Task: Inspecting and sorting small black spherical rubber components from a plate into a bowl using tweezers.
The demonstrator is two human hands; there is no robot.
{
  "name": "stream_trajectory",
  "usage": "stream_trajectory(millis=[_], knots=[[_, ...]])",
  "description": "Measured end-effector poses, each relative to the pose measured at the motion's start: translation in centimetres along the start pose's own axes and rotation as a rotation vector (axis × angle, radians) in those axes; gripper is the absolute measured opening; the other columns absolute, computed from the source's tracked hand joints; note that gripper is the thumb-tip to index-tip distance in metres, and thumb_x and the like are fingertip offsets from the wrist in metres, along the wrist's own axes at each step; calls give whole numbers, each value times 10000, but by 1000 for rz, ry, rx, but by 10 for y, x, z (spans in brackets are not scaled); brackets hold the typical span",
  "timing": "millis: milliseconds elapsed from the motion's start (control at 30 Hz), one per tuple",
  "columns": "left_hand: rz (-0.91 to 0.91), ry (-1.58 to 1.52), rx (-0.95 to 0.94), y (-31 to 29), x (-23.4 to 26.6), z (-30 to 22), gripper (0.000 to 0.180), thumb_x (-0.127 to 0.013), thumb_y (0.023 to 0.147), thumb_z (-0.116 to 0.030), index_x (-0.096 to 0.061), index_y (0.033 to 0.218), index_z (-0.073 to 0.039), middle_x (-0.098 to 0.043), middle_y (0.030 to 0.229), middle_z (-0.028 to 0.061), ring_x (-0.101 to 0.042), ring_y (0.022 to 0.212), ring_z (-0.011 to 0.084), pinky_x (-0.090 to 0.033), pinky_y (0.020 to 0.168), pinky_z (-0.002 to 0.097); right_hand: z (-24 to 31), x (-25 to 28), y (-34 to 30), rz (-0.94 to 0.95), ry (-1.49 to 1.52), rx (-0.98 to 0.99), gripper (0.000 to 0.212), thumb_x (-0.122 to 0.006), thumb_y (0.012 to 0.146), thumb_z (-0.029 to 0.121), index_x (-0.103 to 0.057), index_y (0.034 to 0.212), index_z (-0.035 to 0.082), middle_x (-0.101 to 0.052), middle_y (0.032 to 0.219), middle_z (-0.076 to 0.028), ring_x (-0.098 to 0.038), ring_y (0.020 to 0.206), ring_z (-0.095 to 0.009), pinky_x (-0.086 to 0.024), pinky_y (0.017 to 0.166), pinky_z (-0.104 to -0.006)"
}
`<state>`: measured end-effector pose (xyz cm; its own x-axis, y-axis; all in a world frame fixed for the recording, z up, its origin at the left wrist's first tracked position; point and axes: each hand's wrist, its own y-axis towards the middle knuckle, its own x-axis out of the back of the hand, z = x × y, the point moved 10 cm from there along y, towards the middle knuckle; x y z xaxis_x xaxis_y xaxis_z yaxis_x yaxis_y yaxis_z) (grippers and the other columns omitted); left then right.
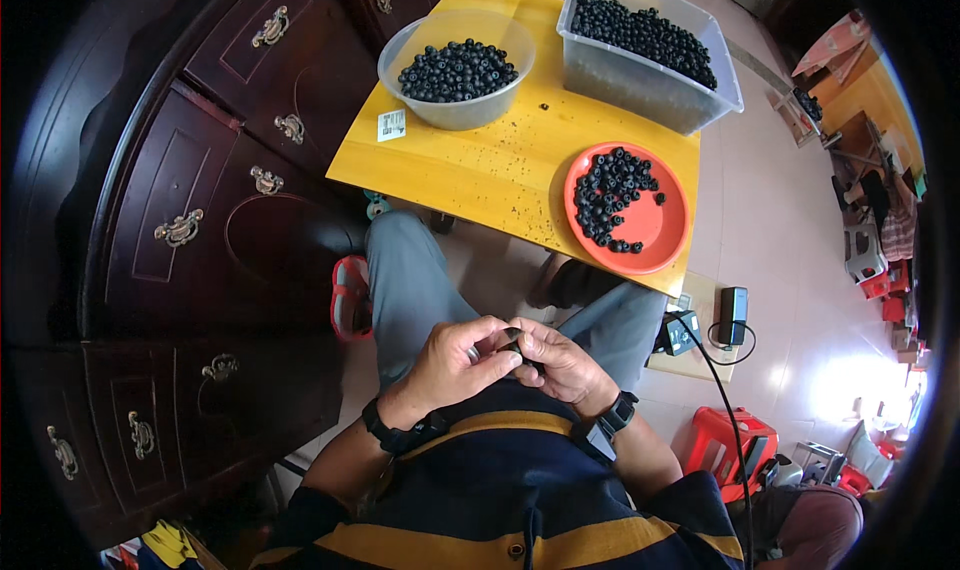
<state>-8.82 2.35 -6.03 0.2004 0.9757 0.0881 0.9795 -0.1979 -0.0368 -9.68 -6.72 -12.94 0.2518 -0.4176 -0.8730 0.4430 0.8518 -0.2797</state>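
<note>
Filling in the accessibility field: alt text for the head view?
Someone's left hand and right hand meet at a small dark piece. Beyond, a yellow table bears a translucent bowl, a translucent bin and a red-orange plate, all holding small black pieces. Dark wooden drawers stand at left.

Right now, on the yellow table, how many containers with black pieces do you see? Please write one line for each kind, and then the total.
Round clear bowl: 1
Rectangular clear bin: 1
Round orange-red plate: 1
Total: 3
</note>
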Motion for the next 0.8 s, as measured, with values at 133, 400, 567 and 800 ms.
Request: stream_trajectory(millis=[133, 400, 567, 800], knots=[[-23, -6, 1, -4, -2, 2, 122, -702, 928, -66, -665, 1024, 0, -585, 785, -70, -508, 726, -5, -443, 596, 192, -7, 11, -1, -39, 82, 39, 188, -672, 979, 265, -572, 1059, 127, -580, 918, 38, -462, 645, -35, -354, 528, -165], [-64, -36, -5, -11, 0, 11, 142, -679, 934, -48, -697, 1062, 12, -617, 804, -63, -487, 682, -13, -396, 571, 177, -6, 9, -4, -82, 115, 79, 147, -700, 959, 215, -571, 978, 147, -537, 846, 61, -450, 627, -32, -357, 532, -167], [-74, -114, 1, -14, 5, 7, 141, -660, 925, -22, -697, 1056, 17, -645, 819, -50, -488, 640, -12, -384, 548, 176, -1, -2, -3, -57, 92, 111, 147, -695, 963, 211, -566, 947, 141, -519, 813, 61, -439, 620, -41, -352, 535, -174], [-58, -168, -45, -13, 10, -11, 58, -655, 953, -50, -672, 963, 5, -661, 822, -25, -484, 599, -11, -375, 511, 178, 7, -22, -1, -11, 50, 132, 162, -700, 958, 213, -560, 935, 136, -515, 804, 51, -432, 619, -43, -346, 534, -178]])
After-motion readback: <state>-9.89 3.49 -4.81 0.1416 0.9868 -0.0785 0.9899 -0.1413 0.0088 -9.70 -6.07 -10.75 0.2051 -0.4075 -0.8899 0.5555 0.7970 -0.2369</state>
